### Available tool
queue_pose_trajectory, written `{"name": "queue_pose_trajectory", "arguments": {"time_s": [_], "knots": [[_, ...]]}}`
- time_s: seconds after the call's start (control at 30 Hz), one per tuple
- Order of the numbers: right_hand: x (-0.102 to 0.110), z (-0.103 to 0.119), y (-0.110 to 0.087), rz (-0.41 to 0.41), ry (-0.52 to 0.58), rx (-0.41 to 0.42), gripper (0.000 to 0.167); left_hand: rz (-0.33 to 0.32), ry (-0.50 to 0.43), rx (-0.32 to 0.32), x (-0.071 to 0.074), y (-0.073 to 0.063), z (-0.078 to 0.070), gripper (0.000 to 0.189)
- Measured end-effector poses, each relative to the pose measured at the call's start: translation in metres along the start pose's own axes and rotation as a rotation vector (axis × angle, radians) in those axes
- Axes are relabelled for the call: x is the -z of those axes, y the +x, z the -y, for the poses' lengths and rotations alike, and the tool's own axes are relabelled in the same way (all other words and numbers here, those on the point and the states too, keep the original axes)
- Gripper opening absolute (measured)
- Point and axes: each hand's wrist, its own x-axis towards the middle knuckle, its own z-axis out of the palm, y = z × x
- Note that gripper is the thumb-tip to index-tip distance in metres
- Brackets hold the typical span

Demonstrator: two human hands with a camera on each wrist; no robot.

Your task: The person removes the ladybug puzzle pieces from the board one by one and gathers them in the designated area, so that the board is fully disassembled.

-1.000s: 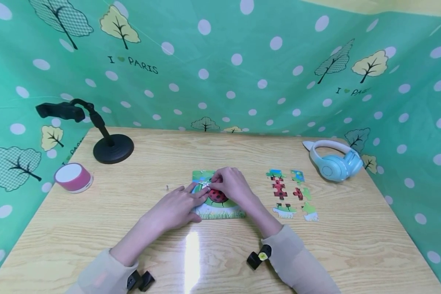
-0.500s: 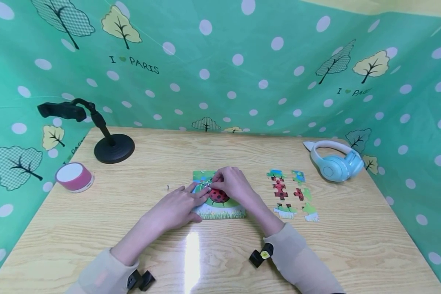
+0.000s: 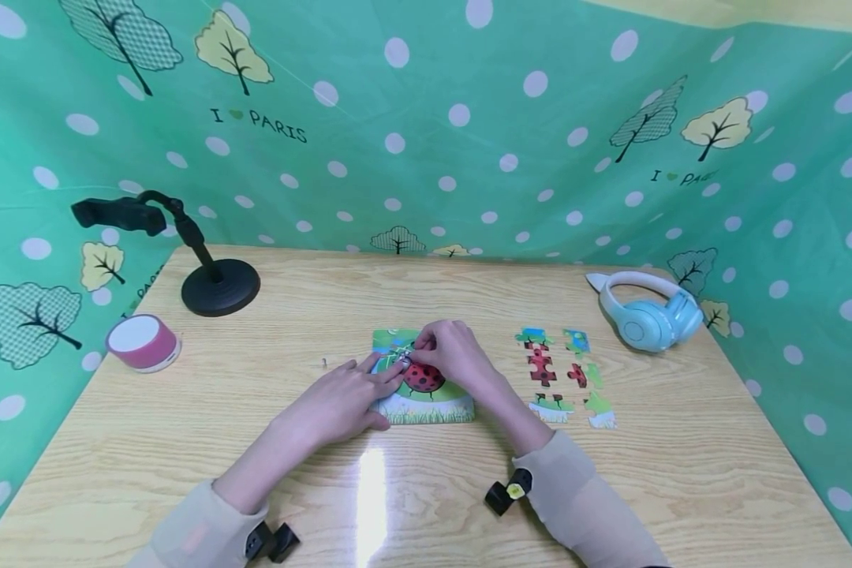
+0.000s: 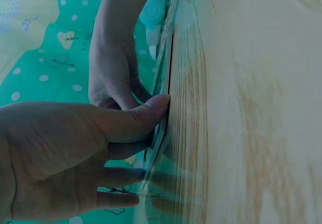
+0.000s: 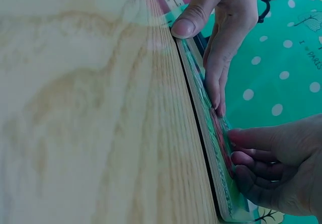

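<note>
A puzzle board (image 3: 426,412) with a ladybug picture lies flat at the middle of the table, its grass strip toward me. My left hand (image 3: 341,398) rests on its left side, fingers stretched over the picture; in the left wrist view the left thumb (image 4: 157,103) is at the board's near edge. From the right, my right hand (image 3: 457,355) pinches a small, shiny puzzle piece (image 3: 401,356) above the ladybug, by the left fingertips. Its fingers (image 5: 251,158) are curled low on the board in the right wrist view, and they hide most of the piece.
Several loose puzzle pieces (image 3: 542,367) lie right of the board. Light blue headphones (image 3: 646,319) sit at the back right. At the left stand a black stand (image 3: 220,288) and a pink and white round speaker-like object (image 3: 142,343). A tiny object (image 3: 323,364) lies left of the board.
My right hand and forearm have shifted slightly to the right, and the glint on the puzzle piece has dimmed. The left hand has stayed in place on the board.
</note>
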Motion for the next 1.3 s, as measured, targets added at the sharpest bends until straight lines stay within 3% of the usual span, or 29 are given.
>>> {"name": "queue_pose_trajectory", "arguments": {"time_s": [0.4, 0.63, 0.97, 1.3], "knots": [[0.011, -0.012, -0.001, 0.007, 0.05, -0.018, 0.012, -0.013, 0.002, -0.001, 0.0, 0.0, 0.0, 0.065], [0.028, -0.027, -0.005, 0.011, 0.09, -0.035, 0.012, -0.024, 0.023, -0.013, -0.001, -0.001, 0.001, 0.066], [0.065, -0.063, -0.017, 0.039, 0.1, -0.067, 0.014, -0.022, 0.035, -0.018, -0.002, 0.001, 0.001, 0.067], [0.092, -0.101, -0.027, 0.057, 0.017, -0.076, 0.014, -0.009, 0.036, -0.007, -0.002, 0.002, 0.001, 0.068]]}}
